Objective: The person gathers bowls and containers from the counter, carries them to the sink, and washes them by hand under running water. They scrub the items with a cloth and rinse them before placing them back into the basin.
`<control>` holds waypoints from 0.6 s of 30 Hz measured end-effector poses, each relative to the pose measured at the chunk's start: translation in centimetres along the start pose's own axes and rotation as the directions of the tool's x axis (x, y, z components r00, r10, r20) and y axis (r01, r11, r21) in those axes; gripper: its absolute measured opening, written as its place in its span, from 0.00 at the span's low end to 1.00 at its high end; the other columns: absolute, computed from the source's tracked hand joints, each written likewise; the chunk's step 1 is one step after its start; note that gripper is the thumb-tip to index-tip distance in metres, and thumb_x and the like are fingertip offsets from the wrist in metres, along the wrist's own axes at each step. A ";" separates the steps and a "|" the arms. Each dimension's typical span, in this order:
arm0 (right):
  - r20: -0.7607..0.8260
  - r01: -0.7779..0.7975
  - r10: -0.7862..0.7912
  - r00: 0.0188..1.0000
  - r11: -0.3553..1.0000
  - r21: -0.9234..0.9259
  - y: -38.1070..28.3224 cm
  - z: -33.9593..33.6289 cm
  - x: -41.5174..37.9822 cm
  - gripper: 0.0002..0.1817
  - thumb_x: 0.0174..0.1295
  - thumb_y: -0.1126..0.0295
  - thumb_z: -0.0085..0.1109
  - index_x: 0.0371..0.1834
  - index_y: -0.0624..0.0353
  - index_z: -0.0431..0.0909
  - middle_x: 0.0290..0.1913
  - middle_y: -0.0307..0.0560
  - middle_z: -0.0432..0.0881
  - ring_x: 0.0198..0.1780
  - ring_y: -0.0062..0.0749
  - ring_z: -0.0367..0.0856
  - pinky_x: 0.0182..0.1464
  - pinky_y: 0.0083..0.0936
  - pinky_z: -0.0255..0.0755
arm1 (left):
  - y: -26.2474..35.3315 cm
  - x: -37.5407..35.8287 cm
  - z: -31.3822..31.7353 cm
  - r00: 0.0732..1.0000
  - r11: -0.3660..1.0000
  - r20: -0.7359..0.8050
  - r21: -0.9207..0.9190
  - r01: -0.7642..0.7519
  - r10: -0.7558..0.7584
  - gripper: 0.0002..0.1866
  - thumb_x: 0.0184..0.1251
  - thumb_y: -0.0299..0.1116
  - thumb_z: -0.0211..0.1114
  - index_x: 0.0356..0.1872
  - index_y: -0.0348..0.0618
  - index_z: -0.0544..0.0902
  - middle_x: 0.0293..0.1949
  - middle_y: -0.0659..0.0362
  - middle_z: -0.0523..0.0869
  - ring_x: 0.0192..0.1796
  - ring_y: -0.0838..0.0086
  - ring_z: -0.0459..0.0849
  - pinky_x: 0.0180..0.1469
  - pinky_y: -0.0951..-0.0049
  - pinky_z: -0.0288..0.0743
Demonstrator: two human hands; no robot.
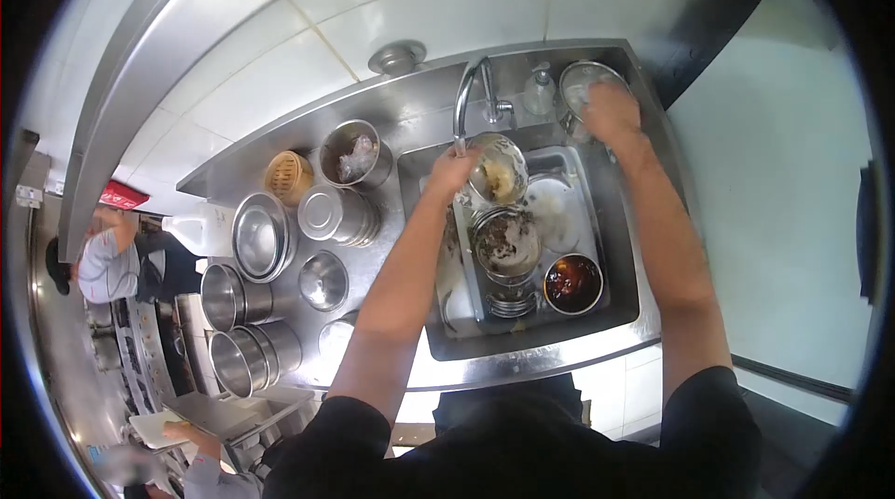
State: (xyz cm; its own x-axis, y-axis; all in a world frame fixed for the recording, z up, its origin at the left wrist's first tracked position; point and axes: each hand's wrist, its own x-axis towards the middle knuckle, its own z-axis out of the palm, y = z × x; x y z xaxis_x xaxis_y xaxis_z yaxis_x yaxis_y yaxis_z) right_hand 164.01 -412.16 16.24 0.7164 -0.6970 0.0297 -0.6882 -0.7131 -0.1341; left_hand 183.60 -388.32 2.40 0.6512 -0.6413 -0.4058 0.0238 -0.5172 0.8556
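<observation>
My left hand (451, 173) grips the rim of a metal bowl (499, 170) with pale, yellowish residue, held under the faucet (463, 107) over the sink. My right hand (611, 112) reaches into a round metal container (580, 79) at the sink's back right corner; its fingertips and whatever they touch are hidden. Below the held bowl, a dirty bowl (508, 242) with dark bits and foam rests on a stack of bowls in the sink (623, 256). To its right stands a pot (572, 284) with dark reddish-brown liquid.
Left of the sink stand a pot with a plastic bag (354, 154), a bamboo steamer (288, 176), lidded tins (333, 214), metal bowls (261, 236) and stacked pots (244, 359). A soap bottle (539, 90) is behind the sink. Two people (110, 266) are at the far left.
</observation>
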 end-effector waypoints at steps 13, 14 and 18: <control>0.431 -0.456 -0.167 0.887 -0.172 0.873 -19.4 15.4 -3.9 0.21 0.70 0.61 0.63 0.59 0.64 0.80 0.53 0.50 0.86 0.57 0.43 0.84 0.60 0.40 0.76 | 2.7 4.8 -4.4 0.903 0.339 0.345 0.843 -0.418 0.257 0.15 0.71 0.44 0.63 0.49 0.53 0.91 0.55 0.43 0.87 0.60 0.52 0.86 0.61 0.56 0.79; 0.514 -0.527 -0.171 0.840 -0.484 0.699 -20.7 18.6 -1.7 0.20 0.70 0.62 0.62 0.58 0.64 0.80 0.52 0.49 0.86 0.57 0.44 0.83 0.60 0.41 0.76 | 2.5 3.4 -4.0 0.902 0.484 0.115 0.811 -0.327 0.417 0.18 0.73 0.47 0.60 0.55 0.53 0.88 0.61 0.43 0.83 0.65 0.52 0.81 0.66 0.56 0.74; 0.476 -0.359 -0.167 0.864 -0.867 0.346 -19.3 19.4 0.2 0.17 0.80 0.63 0.47 0.63 0.60 0.76 0.56 0.50 0.84 0.58 0.43 0.83 0.62 0.46 0.77 | -2.1 -3.1 1.2 0.638 0.884 -0.615 0.371 -0.285 0.464 0.32 0.81 0.57 0.50 0.73 0.45 0.73 0.75 0.46 0.72 0.76 0.53 0.70 0.76 0.57 0.63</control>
State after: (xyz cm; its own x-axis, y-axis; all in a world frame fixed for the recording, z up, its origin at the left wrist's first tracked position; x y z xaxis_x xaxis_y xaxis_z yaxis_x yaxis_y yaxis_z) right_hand 179.64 -397.12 -0.41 0.7883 -0.4467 -0.4231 0.3794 0.8943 -0.2372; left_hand 180.66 -385.92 1.49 0.8928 -0.3002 0.3358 -0.4460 -0.4847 0.7524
